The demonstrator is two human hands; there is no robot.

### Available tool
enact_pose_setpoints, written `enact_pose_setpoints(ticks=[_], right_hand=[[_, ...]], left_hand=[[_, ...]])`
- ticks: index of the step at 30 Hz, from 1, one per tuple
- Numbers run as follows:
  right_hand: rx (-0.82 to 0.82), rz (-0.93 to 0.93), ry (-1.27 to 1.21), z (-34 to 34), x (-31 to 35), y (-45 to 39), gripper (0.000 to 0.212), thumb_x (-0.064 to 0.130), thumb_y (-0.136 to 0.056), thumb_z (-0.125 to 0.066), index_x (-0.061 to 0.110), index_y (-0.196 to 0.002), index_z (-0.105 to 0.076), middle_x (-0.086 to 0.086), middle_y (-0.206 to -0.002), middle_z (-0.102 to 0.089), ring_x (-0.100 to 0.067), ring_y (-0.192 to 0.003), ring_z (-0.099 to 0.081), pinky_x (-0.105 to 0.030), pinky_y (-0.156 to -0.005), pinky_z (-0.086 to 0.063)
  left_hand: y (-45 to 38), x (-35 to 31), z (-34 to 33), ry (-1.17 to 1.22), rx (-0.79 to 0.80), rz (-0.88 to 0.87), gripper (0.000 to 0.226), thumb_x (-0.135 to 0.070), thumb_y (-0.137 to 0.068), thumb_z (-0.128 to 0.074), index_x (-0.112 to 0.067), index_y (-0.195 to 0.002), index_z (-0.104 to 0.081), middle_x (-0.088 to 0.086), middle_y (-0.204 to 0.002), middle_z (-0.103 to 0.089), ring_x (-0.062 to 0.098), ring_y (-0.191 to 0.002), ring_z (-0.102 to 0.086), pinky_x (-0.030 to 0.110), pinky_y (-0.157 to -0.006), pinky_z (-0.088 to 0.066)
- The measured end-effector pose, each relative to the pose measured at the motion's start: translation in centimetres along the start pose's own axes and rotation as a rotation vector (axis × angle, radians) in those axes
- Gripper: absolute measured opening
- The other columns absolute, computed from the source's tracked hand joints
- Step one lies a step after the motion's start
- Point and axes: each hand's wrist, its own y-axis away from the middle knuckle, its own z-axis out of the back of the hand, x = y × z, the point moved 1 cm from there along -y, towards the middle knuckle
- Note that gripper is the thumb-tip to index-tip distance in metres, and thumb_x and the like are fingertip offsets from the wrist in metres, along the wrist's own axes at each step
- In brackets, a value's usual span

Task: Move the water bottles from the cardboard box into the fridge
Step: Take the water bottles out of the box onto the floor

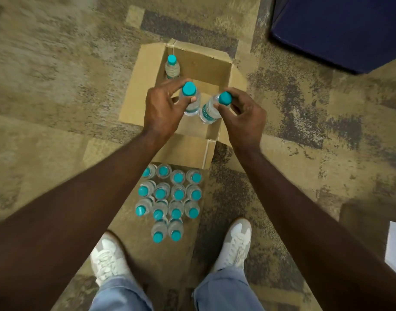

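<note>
So the person is standing over an open cardboard box [147, 70] on the carpet, both arms reaching down into it. The left hand [163, 108] pinches a water bottle [191, 102] just under its teal cap, holding it upright. The right hand [244, 117] grips a second bottle [209, 111] by the cap end, tilted toward the left. One more bottle [172, 67] stands alone in the far corner of the box. A cluster of bottles [170, 200] stands on the floor between the box and the white sneakers [235, 243]
</note>
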Motion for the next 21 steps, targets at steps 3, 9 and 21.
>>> enact_pose_setpoints(ticks=[3,9,21], right_hand=[[0.023,-0.038,-0.031,1.6,0.7,3.3,0.039,0.025,-0.082,-0.081,0.013,-0.118,-0.072,0.003,-0.111,-0.075,-0.005,-0.100,-0.070,-0.035,-0.089,-0.060],[0.072,-0.128,-0.050,5.0,0.9,10.9,0.041,0.022,-0.083,-0.081,0.010,-0.121,-0.071,0.001,-0.113,-0.074,-0.007,-0.098,-0.072,-0.035,-0.083,-0.062],[0.300,-0.071,0.102,7.7,1.5,20.3,0.042,0.025,-0.084,-0.078,0.016,-0.124,-0.070,0.003,-0.123,-0.071,-0.002,-0.108,-0.068,-0.030,-0.082,-0.062]], left_hand=[[3.6,0.0,1.6,0.065,0.037,0.035,0.036,-0.019,-0.086,-0.077,-0.010,-0.121,-0.073,0.001,-0.116,-0.073,0.011,-0.108,-0.068,0.035,-0.089,-0.059],[11.9,-0.4,3.5,0.213,0.088,0.159,0.035,-0.004,-0.088,-0.074,-0.006,-0.122,-0.071,0.000,-0.116,-0.071,0.012,-0.110,-0.069,0.040,-0.092,-0.060],[24.7,-0.8,5.9,0.213,0.063,0.265,0.041,-0.005,-0.085,-0.077,-0.007,-0.125,-0.070,0.002,-0.125,-0.071,0.016,-0.117,-0.067,0.049,-0.095,-0.057]])
